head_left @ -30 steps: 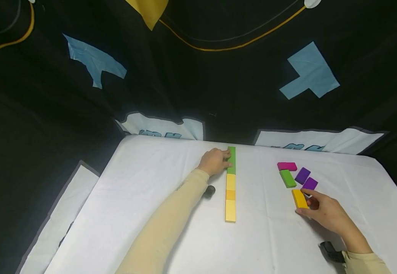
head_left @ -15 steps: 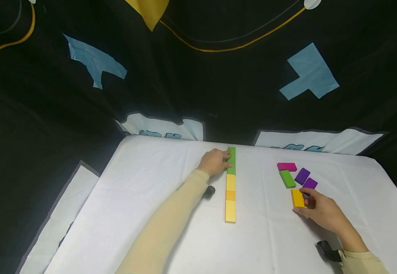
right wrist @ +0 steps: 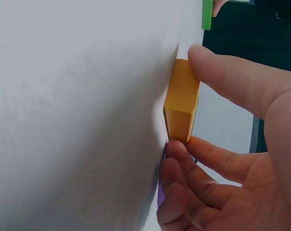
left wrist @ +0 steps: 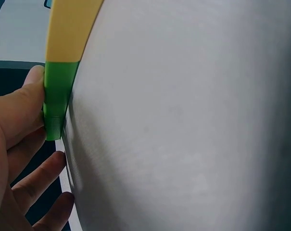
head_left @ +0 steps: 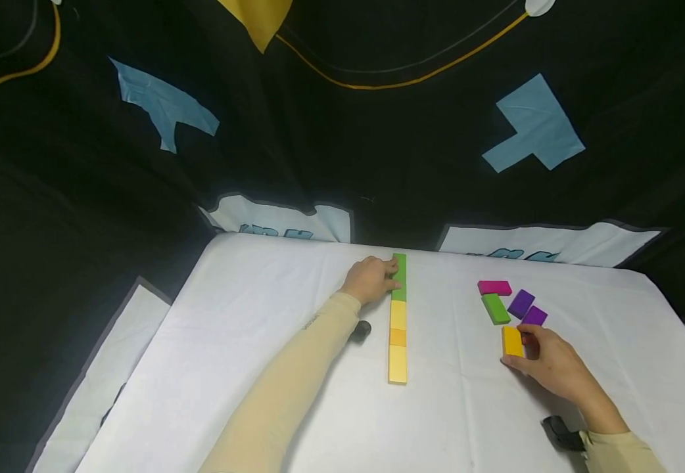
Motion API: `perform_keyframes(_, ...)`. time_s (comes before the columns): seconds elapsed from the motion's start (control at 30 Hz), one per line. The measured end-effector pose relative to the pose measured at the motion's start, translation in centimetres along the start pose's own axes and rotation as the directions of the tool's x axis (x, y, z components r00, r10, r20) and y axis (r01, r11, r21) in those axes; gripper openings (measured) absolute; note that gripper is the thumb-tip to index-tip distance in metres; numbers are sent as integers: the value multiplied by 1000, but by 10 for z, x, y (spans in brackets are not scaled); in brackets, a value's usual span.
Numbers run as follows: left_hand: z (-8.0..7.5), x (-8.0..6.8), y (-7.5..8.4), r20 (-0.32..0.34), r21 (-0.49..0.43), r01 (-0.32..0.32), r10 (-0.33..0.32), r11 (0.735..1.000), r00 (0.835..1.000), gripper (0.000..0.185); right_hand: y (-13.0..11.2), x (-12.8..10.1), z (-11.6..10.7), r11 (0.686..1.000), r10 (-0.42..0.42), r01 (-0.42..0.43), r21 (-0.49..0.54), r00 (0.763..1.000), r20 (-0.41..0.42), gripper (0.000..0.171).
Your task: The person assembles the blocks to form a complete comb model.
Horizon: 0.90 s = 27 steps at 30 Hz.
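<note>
A straight row of blocks runs down the table: green blocks [head_left: 401,293] at the far end, then a yellow block [head_left: 398,315], a narrower orange one [head_left: 398,337] and another yellow block [head_left: 398,365]. My left hand [head_left: 369,278] rests against the green end, thumb and fingertips touching it; in the left wrist view its other fingers [left wrist: 42,178] spread past the end. To the right, my right hand [head_left: 555,362] pinches a yellow-orange block [head_left: 511,341] between thumb and fingers. In the right wrist view that block [right wrist: 183,86] stands close at the white tablecloth.
Just beyond the right hand lie a magenta block [head_left: 494,288], a green block [head_left: 496,309] and two purple blocks, one farther back [head_left: 521,303]. A black curtain [head_left: 378,164] hangs behind the white-covered table [head_left: 230,295].
My right hand has shifted slightly left, and the yellow-orange block has turned a little straighter in its grip. The left hand and the row have stayed in place.
</note>
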<state>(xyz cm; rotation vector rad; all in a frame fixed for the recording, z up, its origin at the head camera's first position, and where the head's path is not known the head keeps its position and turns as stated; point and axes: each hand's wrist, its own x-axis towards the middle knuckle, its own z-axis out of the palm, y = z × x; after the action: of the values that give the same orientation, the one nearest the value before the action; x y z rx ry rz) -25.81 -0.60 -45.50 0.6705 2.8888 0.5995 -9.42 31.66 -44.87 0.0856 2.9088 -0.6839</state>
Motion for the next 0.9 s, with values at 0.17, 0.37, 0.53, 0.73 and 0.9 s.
perform_keyframes(0.17, 0, 0, 0, -4, 2, -6, 6, 1000, 1000, 48, -1, 0, 1, 1000, 12, -12, 6, 1000, -12, 83)
perform_keyframes(0.37, 1, 1, -1, -7, 1, -5, 5, 1000, 1000, 48, -2, -2, 3, 1000, 1, 0, 8, 999, -37, 82)
perform_keyframes(0.53, 0, 0, -1, -5, -7, -5, 5, 1000, 1000, 48, -5, -5, 1, 1000, 0, 1, 26, 999, -53, 84)
perform_keyframes(0.73, -1, 0, 0, -6, 11, -10, 10, 1000, 1000, 48, -11, -8, 1, 999, -29, 32, 38, 997, -74, 85)
perform_keyframes(0.9, -1, 0, 0, -8, 18, -14, 14, 1000, 1000, 49, -20, -12, 1, 996, -70, 74, 43, 993, -94, 82)
